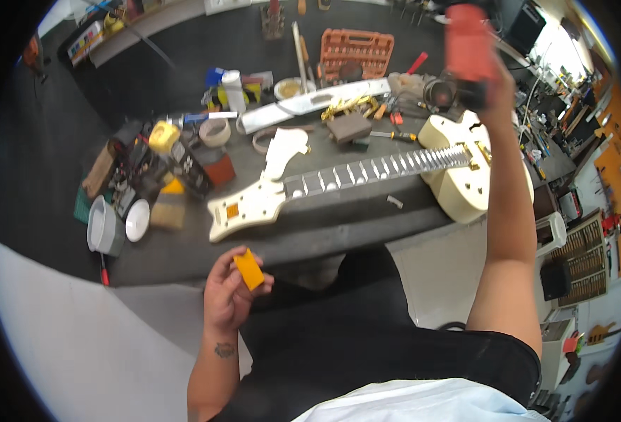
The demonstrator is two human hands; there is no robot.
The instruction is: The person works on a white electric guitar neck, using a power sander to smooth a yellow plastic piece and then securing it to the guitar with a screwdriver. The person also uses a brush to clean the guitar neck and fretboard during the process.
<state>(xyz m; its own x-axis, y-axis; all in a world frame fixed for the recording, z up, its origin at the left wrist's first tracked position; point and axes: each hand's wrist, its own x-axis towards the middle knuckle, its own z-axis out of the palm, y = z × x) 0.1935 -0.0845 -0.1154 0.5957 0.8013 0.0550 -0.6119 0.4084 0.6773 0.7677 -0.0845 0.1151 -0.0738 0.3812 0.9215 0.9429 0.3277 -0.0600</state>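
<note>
The left hand (pixel 229 292) pinches a small orange block (pixel 249 269) near the bench edge, while the right hand (pixel 489 88), closed around a blurred red tool (pixel 467 43), should come down slowly over the cream guitar (pixel 458 176).

The small block (pixel 248 269) in the left hand (pixel 229 295) is bright orange-yellow. The thing (pixel 468 43) gripped by the right hand (pixel 494 90) looks red, though it is blurred. The guitar (pixel 366 176) is cream, its fretboard silvery with dark bars. The bench (pixel 338 218) is dark grey. The compartment case (pixel 356 48) at the back is orange, and the bowl (pixel 137 219) is white inside.
</note>
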